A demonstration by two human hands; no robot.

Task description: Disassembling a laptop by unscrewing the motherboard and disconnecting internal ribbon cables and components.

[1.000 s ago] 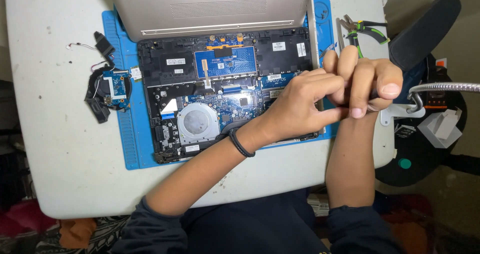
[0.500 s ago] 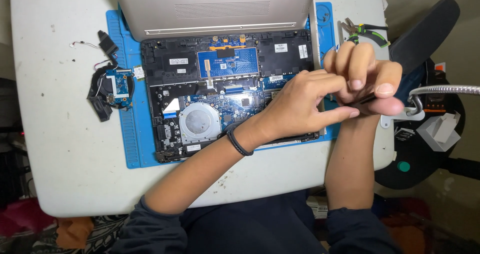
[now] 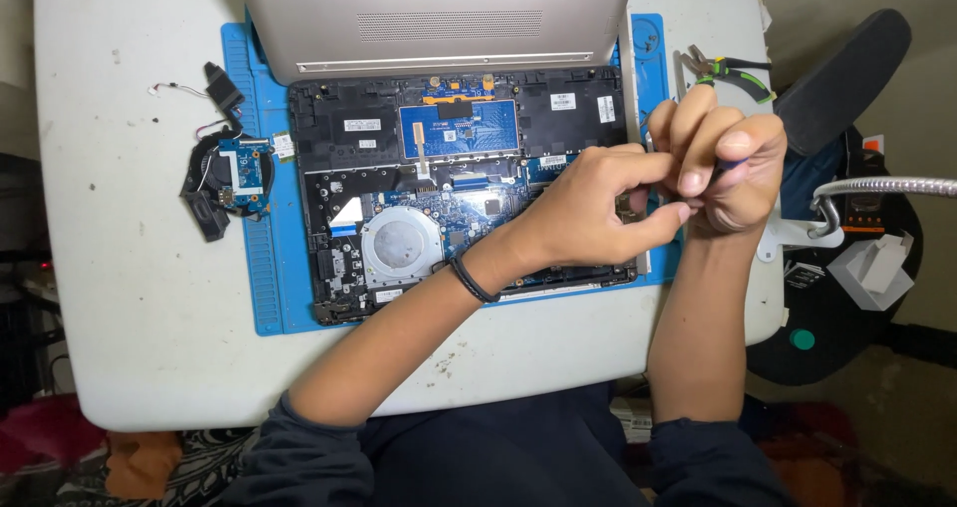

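Opened laptop [image 3: 449, 188] left of both hands [image 3: 658, 183], fingers pinched together around something too small to tell

White table [image 3: 130, 298] fills centre; black chair [image 3: 847, 68] at 2 o'clock; flexible metal lamp arm [image 3: 887, 186] at 3; brown floor [image 3: 897, 407] around.

Green-handled pliers [image 3: 733, 71] lay just above the hands on the white table [image 3: 130, 298]. Small blue circuit board w/ black speakers & wires [image 3: 227, 168] sat far left; gooseneck lamp arm [image 3: 882, 186] to the right.
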